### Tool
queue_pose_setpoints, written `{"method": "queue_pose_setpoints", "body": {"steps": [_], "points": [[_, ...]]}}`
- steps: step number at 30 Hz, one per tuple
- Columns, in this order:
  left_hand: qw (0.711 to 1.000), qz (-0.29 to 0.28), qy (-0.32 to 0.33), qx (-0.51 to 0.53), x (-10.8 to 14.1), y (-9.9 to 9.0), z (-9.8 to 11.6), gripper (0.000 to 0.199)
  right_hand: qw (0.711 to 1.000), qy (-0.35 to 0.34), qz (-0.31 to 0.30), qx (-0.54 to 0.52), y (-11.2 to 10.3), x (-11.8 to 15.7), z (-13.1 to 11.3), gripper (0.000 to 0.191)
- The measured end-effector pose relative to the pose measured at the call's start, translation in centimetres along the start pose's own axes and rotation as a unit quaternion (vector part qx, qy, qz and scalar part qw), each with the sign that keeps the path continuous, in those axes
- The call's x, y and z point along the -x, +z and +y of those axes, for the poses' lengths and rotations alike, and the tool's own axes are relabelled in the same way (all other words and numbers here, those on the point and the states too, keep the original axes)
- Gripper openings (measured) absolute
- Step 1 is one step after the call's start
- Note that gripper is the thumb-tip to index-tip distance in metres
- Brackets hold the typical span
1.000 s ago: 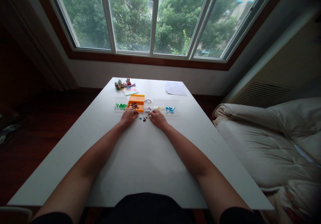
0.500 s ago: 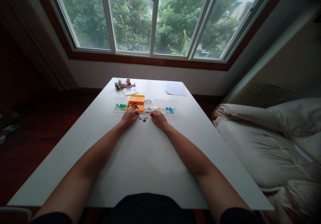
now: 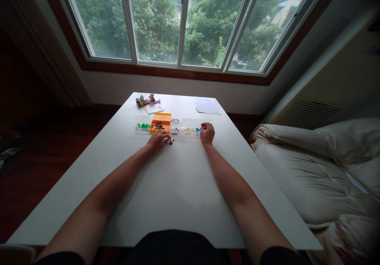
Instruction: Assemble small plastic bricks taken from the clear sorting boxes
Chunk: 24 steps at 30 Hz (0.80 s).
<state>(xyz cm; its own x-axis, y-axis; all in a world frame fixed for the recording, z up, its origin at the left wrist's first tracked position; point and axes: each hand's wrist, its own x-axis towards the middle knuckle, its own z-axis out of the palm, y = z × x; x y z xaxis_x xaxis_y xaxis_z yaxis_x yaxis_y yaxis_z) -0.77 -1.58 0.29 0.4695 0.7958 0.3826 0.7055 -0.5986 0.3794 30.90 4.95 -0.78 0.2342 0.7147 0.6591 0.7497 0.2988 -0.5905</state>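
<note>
A white table (image 3: 169, 201) stands below a window (image 3: 157, 23) at twelve o'clock, with a pale sofa (image 3: 308, 170) at three. From the loose dark pieces (image 3: 170, 142) on the tabletop, a clear box (image 3: 143, 119) of green bits (image 3: 144, 127) lies at ten, an orange box (image 3: 162, 117) of brown bits (image 3: 158, 126) at eleven, and yellow bits (image 3: 188, 131) and blue bits (image 3: 197, 131) in clear plastic toward two. The left hand (image 3: 157, 139) curls just beside the loose dark pieces; the right hand (image 3: 207, 133) bends at the blue bits (whether either grips anything, I cannot tell).
</note>
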Motion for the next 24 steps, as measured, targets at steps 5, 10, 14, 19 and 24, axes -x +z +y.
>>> {"method": "queue_pose_setpoints", "body": {"steps": [5, 10, 14, 19, 24], "points": [[0.999, -0.005, 0.033, 0.022, 0.0, -0.1, -0.1, 0.021, 1.0, 0.023, 0.013, 0.011, 0.5, 0.1, 0.8, 0.022], [0.998, -0.019, 0.058, 0.028, -0.1, 0.0, -0.2, 0.022, 1.0, 0.005, 0.002, -0.006, 0.9, 0.5, 0.3, 0.022], [0.998, -0.025, 0.061, 0.017, -0.1, -0.2, 0.0, 0.023, 0.999, -0.021, -0.017, -0.022, 1.3, 1.0, -0.7, 0.022], [0.996, -0.029, 0.079, -0.017, -0.1, -0.5, 0.3, 0.024, 0.997, -0.055, -0.037, -0.036, 1.5, 1.7, -2.0, 0.021], [0.992, -0.055, 0.104, -0.053, -0.3, -0.7, 0.7, 0.027, 0.995, -0.076, -0.05, -0.043, 1.4, 2.0, -2.6, 0.021]]}}
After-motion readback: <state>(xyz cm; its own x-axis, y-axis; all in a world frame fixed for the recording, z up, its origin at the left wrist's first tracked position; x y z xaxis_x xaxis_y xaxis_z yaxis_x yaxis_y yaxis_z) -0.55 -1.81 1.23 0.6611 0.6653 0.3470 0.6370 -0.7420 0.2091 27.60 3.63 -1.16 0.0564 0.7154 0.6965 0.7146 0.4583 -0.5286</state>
